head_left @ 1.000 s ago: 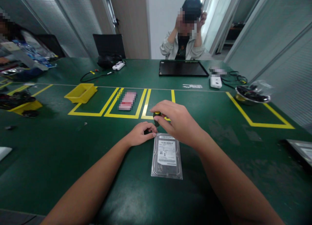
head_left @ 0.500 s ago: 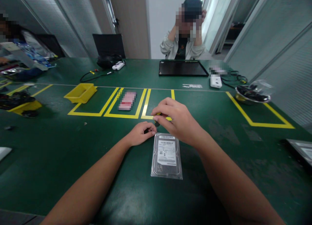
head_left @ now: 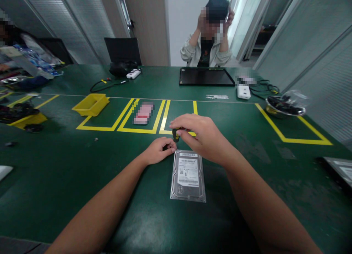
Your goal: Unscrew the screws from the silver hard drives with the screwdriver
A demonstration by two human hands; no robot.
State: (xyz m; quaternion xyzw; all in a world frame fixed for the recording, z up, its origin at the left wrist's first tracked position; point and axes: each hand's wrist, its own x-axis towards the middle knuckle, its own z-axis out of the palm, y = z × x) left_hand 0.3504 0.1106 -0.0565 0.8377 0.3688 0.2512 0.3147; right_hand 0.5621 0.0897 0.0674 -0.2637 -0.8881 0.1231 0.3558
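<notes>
A silver hard drive (head_left: 188,173) with a white label lies flat on the green table in front of me. Its far left corner is where the fingertips of my left hand (head_left: 161,150) meet, thumb and fingers pinched together; what is between them is too small to tell. Above that same corner, my right hand (head_left: 205,136) grips a black and yellow screwdriver (head_left: 176,135) by its handle, held upright with the tip pointing down. The tip is hidden by the left fingertips.
Yellow tape marks (head_left: 137,130) outline boxes on the table. A yellow bin (head_left: 91,104) stands at the left, a metal bowl (head_left: 285,108) of dark parts at the right. Across the table a person (head_left: 205,50) sits behind a dark flat panel (head_left: 206,77).
My right hand has shifted slightly, its fingers straighter over the screwdriver, so more of the handle shows. My left hand and the hard drive have stayed put.
</notes>
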